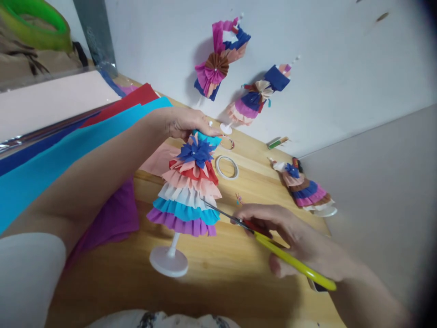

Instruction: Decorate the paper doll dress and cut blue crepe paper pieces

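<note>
A small mannequin wears a layered crepe-paper dress [187, 196] with a blue flower at the waist, and stands on a white round base [169, 261] on the wooden table [225, 269]. My left hand [186, 123] grips the top of the dress figure. My right hand [290, 237] holds yellow-handled scissors [273, 248], and their blades point at the dress's lower right ruffles.
Sheets of teal, red, blue and purple crepe paper [68, 150] lie at the left. A tape roll [226, 166] lies behind the dress. Two finished paper dresses [218, 64] [257, 98] lean against the white wall, and a third [305, 189] lies at the right.
</note>
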Tool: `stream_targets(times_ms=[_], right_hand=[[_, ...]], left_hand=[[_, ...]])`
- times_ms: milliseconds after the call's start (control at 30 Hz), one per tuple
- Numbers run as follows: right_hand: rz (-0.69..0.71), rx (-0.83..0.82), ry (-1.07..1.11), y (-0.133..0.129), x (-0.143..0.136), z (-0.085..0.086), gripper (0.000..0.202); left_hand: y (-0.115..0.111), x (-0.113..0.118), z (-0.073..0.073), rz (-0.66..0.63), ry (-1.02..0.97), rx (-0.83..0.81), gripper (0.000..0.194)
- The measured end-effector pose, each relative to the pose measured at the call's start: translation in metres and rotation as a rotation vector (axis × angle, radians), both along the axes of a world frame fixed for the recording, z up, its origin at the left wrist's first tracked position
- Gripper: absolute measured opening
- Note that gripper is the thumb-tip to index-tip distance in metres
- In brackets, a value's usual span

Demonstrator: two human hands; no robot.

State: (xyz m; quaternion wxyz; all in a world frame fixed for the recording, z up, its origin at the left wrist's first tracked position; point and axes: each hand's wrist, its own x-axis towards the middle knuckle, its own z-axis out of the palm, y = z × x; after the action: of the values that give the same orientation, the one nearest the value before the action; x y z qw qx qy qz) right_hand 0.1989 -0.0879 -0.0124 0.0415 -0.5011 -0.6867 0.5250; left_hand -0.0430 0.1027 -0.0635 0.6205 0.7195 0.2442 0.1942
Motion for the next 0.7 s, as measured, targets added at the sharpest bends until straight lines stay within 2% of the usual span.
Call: stream_targets(times_ms=[133, 333, 500, 700], right_hand=[[-0.032, -0.052, 0.017, 0.004, -0.002, 0.001, 0.045], [-0.026, -0.081, 0.083, 0.009, 0.004, -0.007, 0.052], [-0.043, -0.089, 0.041, 0.013, -0.005, -0.005, 0.056], [-0.036, -0.144, 0.013, 0.015, -0.009, -0.001, 0.049]], left_hand=[[0.000, 0.003, -0.001, 0.008, 0.041, -0.120, 0.049], [-0.003, 0.005, 0.000, 0.051, 0.087, -0.150, 0.049], [-0.007, 0.007, 0.002, 0.065, 0.093, -0.164, 0.045], [-0.008, 0.009, 0.000, 0.060, 0.085, -0.199, 0.040]])
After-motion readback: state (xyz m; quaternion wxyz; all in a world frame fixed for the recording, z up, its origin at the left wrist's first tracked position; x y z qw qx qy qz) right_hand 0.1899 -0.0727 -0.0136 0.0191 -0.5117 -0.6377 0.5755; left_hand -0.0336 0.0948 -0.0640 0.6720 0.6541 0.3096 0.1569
